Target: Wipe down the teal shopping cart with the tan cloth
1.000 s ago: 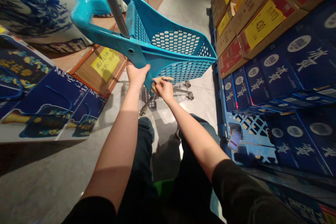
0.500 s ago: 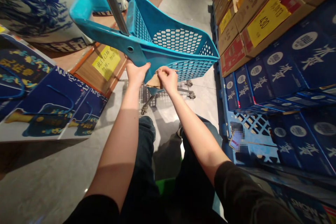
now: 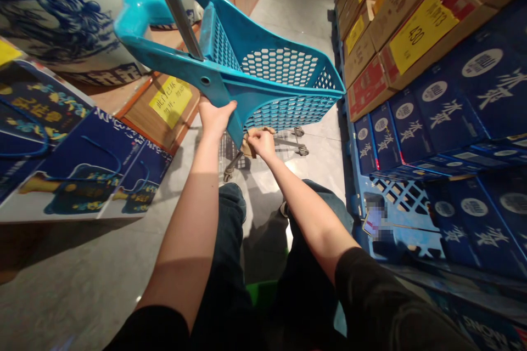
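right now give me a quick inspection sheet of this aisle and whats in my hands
surface: grey polished floor
job's things: blue plastic basket, tilted, with a metal handle; tan scrap at its lower edge, material unclear
clutter: blurred flat item on the blue plastic pallet
grippers: left hand grips the basket's edge; right hand pinches the tan scrap
cables: nothing seen
surroundings: stacked dark blue boxes, tan cartons with yellow price labels, large blue-and-white porcelain jar, wheeled wire cart beyond the hands
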Demonstrator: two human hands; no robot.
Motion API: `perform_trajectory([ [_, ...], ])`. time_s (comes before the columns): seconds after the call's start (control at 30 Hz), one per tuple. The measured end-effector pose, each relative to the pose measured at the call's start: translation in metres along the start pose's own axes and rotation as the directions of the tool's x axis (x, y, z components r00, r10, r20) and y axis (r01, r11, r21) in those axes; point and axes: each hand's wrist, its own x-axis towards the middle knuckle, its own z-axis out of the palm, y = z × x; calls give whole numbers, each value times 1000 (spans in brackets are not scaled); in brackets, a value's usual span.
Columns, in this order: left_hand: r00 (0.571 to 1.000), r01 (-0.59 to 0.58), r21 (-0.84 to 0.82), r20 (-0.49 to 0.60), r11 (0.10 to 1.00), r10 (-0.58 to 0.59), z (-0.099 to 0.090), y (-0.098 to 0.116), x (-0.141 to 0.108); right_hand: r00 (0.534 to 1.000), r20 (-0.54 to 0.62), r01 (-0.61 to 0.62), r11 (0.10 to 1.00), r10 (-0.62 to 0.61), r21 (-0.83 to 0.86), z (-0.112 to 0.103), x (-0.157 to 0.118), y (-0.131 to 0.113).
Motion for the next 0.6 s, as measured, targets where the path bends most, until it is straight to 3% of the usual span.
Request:
perform_trajectory([
  [0.1,1000,1,3,-3,1000,-1,2,-2,2,977,-151,180,964,-152,196,-1,12,-15],
  [0.2,1000,-18,4,8,1000,18,3,-2,3,956,-202,258,940,-214,225,-1,15,-22],
  [0.3,999,-30,7,15,1000,30,1,0,1,987,-111,129,982,-114,136,2,7,-12],
  [0.37,1000,-25,15,14,1000,25,0,2,-1,998,-53,-30,994,35,105,5,1,1],
  [0.47,1000,-6,43,13,999,6,-1,4,-2,966,-10,-250,949,257,190,8,0,16],
  [0.53,1000,7,63,7,998,-8,-1,3,-1,949,-11,-303,920,315,250,8,6,18],
  [0.6,1000,18,68,-3,998,-18,0,0,1,960,-50,-240,903,275,357,5,15,11],
])
